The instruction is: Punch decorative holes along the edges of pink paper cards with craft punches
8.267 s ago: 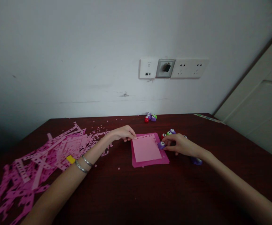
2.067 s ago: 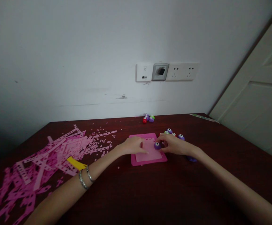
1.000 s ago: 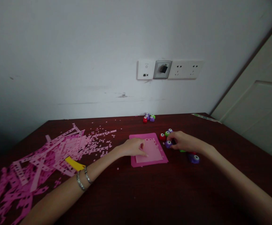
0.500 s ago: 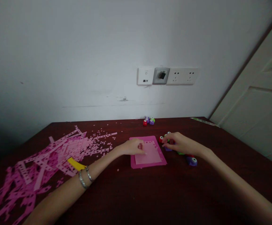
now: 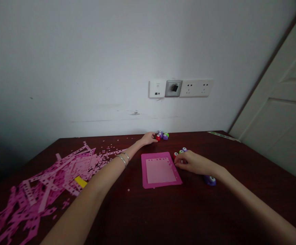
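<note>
My left hand (image 5: 149,138) reaches to the back of the table, its thumb and fingers apart beside a red craft punch (image 5: 158,137) with a white eye. Purple and green punches (image 5: 165,136) of the same kind stand close to the red one. Curled fingers close my right hand (image 5: 186,162) at the right edge of the pink paper; whatever is between the fingertips is hidden. Just behind it sit a red punch (image 5: 175,155) and a green punch (image 5: 181,152). A larger purple punch (image 5: 210,180) lies partly under my right wrist. A pale pink sheet (image 5: 160,172) rests on darker pink sheets (image 5: 143,170).
Punched pink paper strips (image 5: 45,183) and small cut-outs are heaped on the left of the dark wooden table (image 5: 148,217), with a yellow strip (image 5: 80,181) among them. A thin patterned strip (image 5: 223,136) lies at the back right. Wall sockets (image 5: 196,88) are behind.
My left hand has left the pink sheets and moved back to the red punch near the wall. My right hand has shifted slightly left and down, with its fingertips closer together.
</note>
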Demonstrator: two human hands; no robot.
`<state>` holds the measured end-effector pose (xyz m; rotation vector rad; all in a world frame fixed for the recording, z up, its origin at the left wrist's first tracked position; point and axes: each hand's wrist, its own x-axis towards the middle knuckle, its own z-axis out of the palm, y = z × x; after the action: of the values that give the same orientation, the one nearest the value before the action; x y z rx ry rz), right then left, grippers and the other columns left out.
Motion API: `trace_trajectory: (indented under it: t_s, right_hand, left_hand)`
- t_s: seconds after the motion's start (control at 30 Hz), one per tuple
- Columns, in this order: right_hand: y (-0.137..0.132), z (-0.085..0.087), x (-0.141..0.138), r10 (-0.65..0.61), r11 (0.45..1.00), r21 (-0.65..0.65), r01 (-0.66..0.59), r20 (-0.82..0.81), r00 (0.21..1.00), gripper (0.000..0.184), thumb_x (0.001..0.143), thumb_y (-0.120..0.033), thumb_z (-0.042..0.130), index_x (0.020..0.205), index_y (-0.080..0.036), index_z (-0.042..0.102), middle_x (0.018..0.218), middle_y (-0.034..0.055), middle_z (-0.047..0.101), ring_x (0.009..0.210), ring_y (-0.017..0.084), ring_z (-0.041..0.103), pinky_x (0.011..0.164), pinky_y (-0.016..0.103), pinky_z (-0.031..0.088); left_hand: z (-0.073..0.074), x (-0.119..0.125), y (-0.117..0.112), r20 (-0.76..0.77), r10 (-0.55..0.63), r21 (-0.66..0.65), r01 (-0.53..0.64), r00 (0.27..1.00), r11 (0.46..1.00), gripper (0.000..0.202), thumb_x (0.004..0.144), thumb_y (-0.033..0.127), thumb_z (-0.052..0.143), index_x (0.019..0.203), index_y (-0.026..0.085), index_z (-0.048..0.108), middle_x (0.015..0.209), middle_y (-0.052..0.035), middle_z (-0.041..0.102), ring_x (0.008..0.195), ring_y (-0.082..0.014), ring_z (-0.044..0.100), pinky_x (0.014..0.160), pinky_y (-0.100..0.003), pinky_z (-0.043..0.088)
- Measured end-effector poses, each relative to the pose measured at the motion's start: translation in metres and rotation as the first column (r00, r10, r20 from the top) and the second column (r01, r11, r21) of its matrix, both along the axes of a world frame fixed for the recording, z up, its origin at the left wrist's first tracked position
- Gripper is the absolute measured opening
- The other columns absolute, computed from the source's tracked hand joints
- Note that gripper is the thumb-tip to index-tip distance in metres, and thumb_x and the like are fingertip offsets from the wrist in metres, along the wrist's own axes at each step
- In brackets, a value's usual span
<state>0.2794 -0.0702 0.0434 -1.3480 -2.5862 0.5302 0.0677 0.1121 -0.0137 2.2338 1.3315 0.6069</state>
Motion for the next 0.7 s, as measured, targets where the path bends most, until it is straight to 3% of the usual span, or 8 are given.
trace_trajectory:
  t_s: [0.27, 0.7]
  right_hand:
    - [-0.003, 0.003, -0.004, 0.009, 1.0, 0.008, -0.009, 0.003, 1.0, 0.02, 0.083, -0.024, 0.048, 0.081, -0.018, 0.067, 0.074, 0.0024, 0.066, 0.064, 0.014, 0.056, 0.057, 0.023, 0.036]
    - [0.002, -0.006, -0.001, 0.024, 1.0, -0.008, -0.023, 0.008, 1.0, 0.021, 0.084, -0.025, 0.048, 0.083, -0.018, 0.067, 0.076, 0.0033, 0.067, 0.064, 0.014, 0.057, 0.061, 0.023, 0.038]
  left_hand:
    - [-0.012, 0.007, 0.02, 0.043, -0.058, -0.051, 0.06, 0.997, 0.997, 0.021, 0.062, 0.025, 0.066, 0.079, 0.013, 0.066, 0.057, 0.0041, 0.055, 0.054, -0.011, 0.049, 0.053, -0.022, 0.034]
    - [-0.024, 0.002, 0.026, 0.139, -0.118, -0.017, 0.122, 0.983, 0.992, 0.027, 0.064, 0.035, 0.066, 0.08, 0.013, 0.068, 0.058, 0.0028, 0.057, 0.054, -0.0108, 0.048, 0.054, -0.023, 0.031]
